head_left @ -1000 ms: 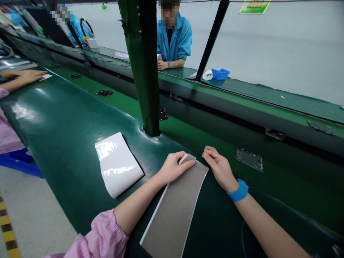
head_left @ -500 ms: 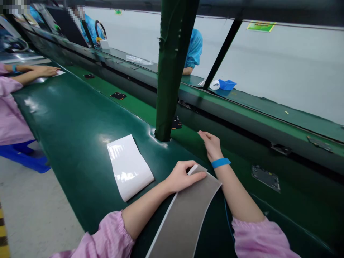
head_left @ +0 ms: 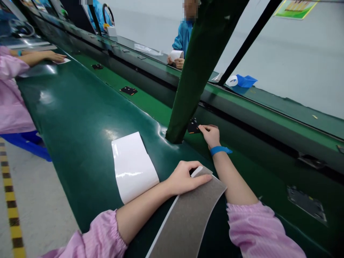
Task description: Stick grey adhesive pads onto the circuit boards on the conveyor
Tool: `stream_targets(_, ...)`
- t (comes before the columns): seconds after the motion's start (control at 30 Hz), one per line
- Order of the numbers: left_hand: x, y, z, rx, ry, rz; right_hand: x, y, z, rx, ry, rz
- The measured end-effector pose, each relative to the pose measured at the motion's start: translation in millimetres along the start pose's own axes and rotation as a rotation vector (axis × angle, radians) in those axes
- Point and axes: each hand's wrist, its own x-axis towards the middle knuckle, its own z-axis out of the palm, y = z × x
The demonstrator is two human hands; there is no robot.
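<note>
My left hand point(head_left: 185, 176) is closed on the far corner of a long grey sheet point(head_left: 188, 218) with a white backing, which lies on the dark green bench point(head_left: 80, 118). My right hand point(head_left: 211, 135), with a blue wrist strap, is stretched out to the conveyor belt point(head_left: 150, 102). Its fingers touch a small black part point(head_left: 192, 126) just behind the green post point(head_left: 200, 71). Whether they grip it I cannot tell. A curled white sheet point(head_left: 133, 165) lies left of my left hand.
More black parts point(head_left: 128, 90) ride the belt further up, and a flat grey part point(head_left: 306, 203) lies at right. A person in pink sits at left with hands on the bench point(head_left: 51, 56). A person in blue point(head_left: 182, 37) works across the line. A blue tray point(head_left: 246, 81) sits beyond.
My right hand has left the grey sheet and moved forward to the black part on the belt. My left hand has stayed on the sheet's corner. The view shifted right.
</note>
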Motion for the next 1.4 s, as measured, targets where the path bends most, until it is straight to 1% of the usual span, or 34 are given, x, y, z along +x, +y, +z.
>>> stream_targets(0.13, -1, 0, -0.1, 0.001, -0.006, 0.002, -3, 6, -6, -0.079, 0.017, 0.024)
stream_targets(0.27, 0, 1, -0.4, 0.019, -0.012, 0.020, -7, 6, -12, -0.134, 0.023, 0.053)
stream_targets(0.7, 0, -1, -1.5, 0.034, -0.026, 0.031, -21, -6, -34, -0.273, 0.037, 0.171)
stream_targets(0.83, 0, 0, -1.5, 0.041, -0.026, 0.036, -27, -9, -37, -0.309, 0.041, 0.187)
stream_targets(0.97, 0, 0, -1.7, 0.022, -0.035, 0.049, -30, -5, -41, -0.332, 0.063, 0.207)
stream_targets(1.13, 0, 2, -2.1, 0.016, -0.032, 0.050, -25, 2, -56, -0.290, 0.089, 0.244)
stream_targets(1.2, 0, 2, -1.7, 0.024, -0.033, 0.046, -23, -2, -58, -0.256, 0.078, 0.223)
stream_targets(1.27, 1, 2, -1.3, 0.023, -0.038, 0.050, -22, -10, -54, -0.268, 0.033, 0.148)
stream_targets(1.4, 0, 3, -1.2, 0.022, -0.028, 0.046, -19, -29, -40, -0.522, -0.174, -0.066)
